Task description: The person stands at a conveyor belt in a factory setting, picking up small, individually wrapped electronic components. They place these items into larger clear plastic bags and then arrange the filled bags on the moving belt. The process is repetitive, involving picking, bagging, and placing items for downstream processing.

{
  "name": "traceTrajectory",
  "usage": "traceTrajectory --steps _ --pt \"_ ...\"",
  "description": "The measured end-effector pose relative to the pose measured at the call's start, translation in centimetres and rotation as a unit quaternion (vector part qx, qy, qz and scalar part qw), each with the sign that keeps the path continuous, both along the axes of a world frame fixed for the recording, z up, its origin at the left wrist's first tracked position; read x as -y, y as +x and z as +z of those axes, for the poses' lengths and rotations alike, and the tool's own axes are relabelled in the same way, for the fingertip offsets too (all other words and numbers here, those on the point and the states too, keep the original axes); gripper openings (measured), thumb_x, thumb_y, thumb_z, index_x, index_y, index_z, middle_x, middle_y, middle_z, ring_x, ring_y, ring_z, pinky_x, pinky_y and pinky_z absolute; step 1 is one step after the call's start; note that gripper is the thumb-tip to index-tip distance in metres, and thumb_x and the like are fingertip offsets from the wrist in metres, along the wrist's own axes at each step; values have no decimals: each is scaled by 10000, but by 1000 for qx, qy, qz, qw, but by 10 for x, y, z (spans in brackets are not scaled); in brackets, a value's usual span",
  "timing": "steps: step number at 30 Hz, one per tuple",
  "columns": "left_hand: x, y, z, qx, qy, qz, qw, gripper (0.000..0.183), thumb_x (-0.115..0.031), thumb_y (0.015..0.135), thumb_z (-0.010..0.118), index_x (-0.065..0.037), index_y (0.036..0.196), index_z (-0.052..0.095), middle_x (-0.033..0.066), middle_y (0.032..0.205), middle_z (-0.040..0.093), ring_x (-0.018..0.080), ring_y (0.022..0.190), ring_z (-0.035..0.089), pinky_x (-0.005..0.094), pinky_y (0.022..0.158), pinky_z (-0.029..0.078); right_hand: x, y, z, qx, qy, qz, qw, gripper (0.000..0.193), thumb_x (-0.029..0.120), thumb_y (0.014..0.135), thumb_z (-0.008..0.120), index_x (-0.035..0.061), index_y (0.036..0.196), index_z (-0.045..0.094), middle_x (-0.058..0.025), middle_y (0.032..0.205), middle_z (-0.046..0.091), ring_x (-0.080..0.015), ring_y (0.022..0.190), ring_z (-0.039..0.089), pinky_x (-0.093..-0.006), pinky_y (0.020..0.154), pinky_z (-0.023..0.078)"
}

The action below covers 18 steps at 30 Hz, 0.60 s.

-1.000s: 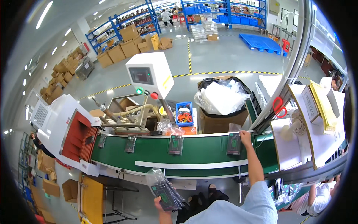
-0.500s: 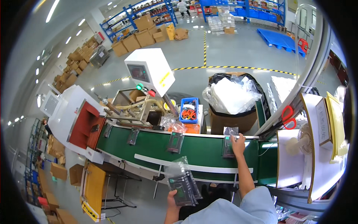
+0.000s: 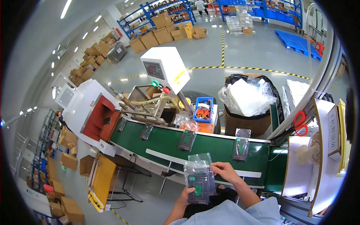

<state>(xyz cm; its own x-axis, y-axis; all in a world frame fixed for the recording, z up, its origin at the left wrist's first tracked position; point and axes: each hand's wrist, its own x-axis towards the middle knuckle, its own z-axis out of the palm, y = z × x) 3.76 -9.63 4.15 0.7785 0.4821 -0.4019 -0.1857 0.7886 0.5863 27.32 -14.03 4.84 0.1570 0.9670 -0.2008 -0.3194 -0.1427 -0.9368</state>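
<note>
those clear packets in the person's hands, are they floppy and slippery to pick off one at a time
Probably floppy at the edges: the clear packets are thin film whose top bends above the dark insert. The insert likely stiffens the middle. The glossy film looks slippery, so the right hand pinching the top edge while the left hand holds the stack seems sensible.

Bare green belt [image 3: 210, 144] lies open between two bagged packets [image 3: 187, 140] [image 3: 240, 148].
</note>
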Motion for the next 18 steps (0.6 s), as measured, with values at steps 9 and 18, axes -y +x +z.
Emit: traceTrajectory --steps 9,18 --pt "-10 -4 -9 -32 46 22 998 558 -183 754 538 23 1246 374 148 1125 534 240 972 576 365 836 480 4 -8 6 27 14 -51 998 230 167 864 571 -32 966 626 -36 832 616 -91 748 540 -234 687 452" --pt "-61 34 43 104 35 132 985 635 -253 737 491 -7 1299 326 207 1192 490 312 1033 546 440 871 468 42 34 -4 172 20 -104 979 184 165 860 572 -5 906 627 -37 780 596 -91 715 533 -241 639 433"
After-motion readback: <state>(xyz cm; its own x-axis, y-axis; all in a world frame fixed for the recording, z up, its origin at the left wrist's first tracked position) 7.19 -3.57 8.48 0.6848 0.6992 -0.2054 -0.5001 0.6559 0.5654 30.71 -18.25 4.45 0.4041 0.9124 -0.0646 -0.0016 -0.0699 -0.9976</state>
